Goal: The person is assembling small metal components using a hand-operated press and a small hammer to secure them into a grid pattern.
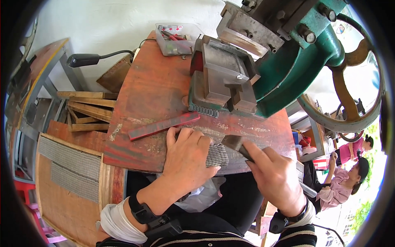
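Observation:
My left hand (pixel 187 154) is closed round a block of small grey ridged metal pieces (pixel 217 155) at the front edge of the worn red table (pixel 148 88). Its fingers hide part of that block. In my right hand (pixel 275 175) is a flat tool with a dark metal blade (pixel 233 142), pointing left just above the ridged pieces. Whether the blade touches them I cannot tell. Beyond my left knuckles lies a red bar (pixel 164 126) with a dark worn top, slanting across the table.
A green press (pixel 284 78) with a steel die (pixel 222 76) and large handwheel (pixel 349 119) stands at the back right. A plastic box (pixel 177 43) of tools sits behind. At left are a wooden tray (pixel 109 177) with rows of grey pieces and stacked wooden frames (pixel 88 109). Two people are far right.

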The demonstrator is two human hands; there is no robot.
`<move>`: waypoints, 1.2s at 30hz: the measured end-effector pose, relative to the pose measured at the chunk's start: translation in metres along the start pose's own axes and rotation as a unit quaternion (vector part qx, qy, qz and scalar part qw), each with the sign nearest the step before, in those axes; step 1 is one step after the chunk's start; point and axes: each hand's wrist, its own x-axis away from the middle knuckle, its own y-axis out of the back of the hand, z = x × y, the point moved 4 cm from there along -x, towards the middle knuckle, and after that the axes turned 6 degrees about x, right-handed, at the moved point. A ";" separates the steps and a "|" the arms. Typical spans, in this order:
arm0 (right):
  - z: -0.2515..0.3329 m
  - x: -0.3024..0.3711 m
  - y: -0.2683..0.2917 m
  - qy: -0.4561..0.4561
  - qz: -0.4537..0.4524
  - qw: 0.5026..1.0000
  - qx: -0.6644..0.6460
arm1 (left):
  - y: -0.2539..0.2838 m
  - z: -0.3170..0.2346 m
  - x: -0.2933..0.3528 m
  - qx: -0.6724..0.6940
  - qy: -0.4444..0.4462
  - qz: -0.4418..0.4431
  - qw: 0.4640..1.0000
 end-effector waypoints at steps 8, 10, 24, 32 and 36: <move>-0.001 0.007 0.007 -0.006 -0.078 0.993 -0.094 | -0.001 0.002 0.002 0.008 0.001 -0.010 1.000; -0.007 0.012 -0.014 -0.009 -0.048 0.995 -0.088 | 0.000 0.000 0.000 0.007 -0.005 -0.012 1.000; -0.019 0.012 -0.036 -0.033 -0.010 0.991 -0.128 | 0.001 -0.005 -0.003 0.001 -0.017 -0.018 1.000; -0.070 0.029 -0.046 -0.040 -0.151 0.985 -0.070 | 0.004 -0.001 0.004 -0.014 -0.048 -0.027 0.998; -0.099 0.027 -0.074 0.040 -0.146 0.988 0.018 | 0.003 -0.006 0.006 -0.033 -0.053 -0.005 0.998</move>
